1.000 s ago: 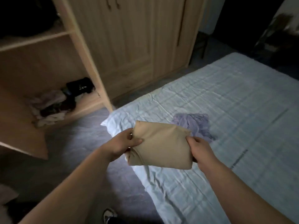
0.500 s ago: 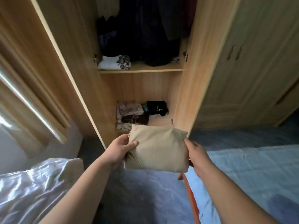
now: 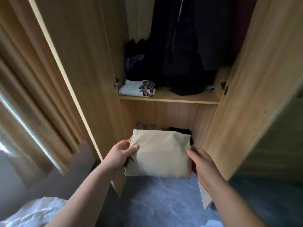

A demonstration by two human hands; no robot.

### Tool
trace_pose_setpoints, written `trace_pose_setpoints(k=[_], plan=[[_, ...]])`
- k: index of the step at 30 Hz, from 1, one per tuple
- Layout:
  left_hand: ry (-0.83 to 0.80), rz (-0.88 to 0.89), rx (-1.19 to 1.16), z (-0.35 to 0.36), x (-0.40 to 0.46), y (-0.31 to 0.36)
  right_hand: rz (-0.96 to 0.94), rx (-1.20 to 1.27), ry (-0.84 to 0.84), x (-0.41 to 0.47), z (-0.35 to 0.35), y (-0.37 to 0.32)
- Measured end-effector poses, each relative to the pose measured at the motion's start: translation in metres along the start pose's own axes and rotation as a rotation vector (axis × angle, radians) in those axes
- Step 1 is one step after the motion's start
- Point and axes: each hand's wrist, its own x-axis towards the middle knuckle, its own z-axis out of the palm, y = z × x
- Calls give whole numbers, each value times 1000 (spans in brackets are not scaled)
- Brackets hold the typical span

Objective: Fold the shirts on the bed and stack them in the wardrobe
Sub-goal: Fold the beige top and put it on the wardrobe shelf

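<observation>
At lower centre, the left hand (image 3: 118,157) and right hand (image 3: 203,163) are gripping a folded beige shirt (image 3: 159,154) before the open wardrobe (image 3: 168,97).

I am standing in a bedroom at home. In front of me is a light wooden wardrobe (image 3: 237,112) with both doors swung open. Dark garments (image 3: 183,54) hang down to its shelf (image 3: 168,97), and a folded white shirt with a black print (image 3: 137,89) lies at the shelf's left end. More folded clothes (image 3: 178,129) sit in the compartment below. A tan curtain (image 3: 24,95) with daylight at its edge hangs to my left, rumpled pale bedding (image 3: 32,213) shows at the bottom left corner, and the floor (image 3: 155,202) is grey.
</observation>
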Motion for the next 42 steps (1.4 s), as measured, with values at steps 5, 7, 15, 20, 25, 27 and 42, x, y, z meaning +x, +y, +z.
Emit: trace_pose_setpoints(k=[5, 7, 15, 20, 25, 27, 42], plan=[[141, 29, 101, 5, 98, 41, -100, -176, 0, 115, 11, -50], [223, 37, 107, 8, 135, 60, -113, -192, -23, 160, 21, -73], [474, 68, 226, -19, 277, 110, -130, -7, -200, 310, 83, -118], [505, 86, 330, -54, 380, 126, -164, -114, -161, 392, 134, -140], [564, 104, 299, -95, 493, 137, -201, -174, -180, 471, 195, -157], [567, 118, 310, -108, 530, 143, -277, -275, -155, 505, 215, -158], [442, 308, 1054, -97, 605, 112, -849, -1297, 104, 585, 239, -163]])
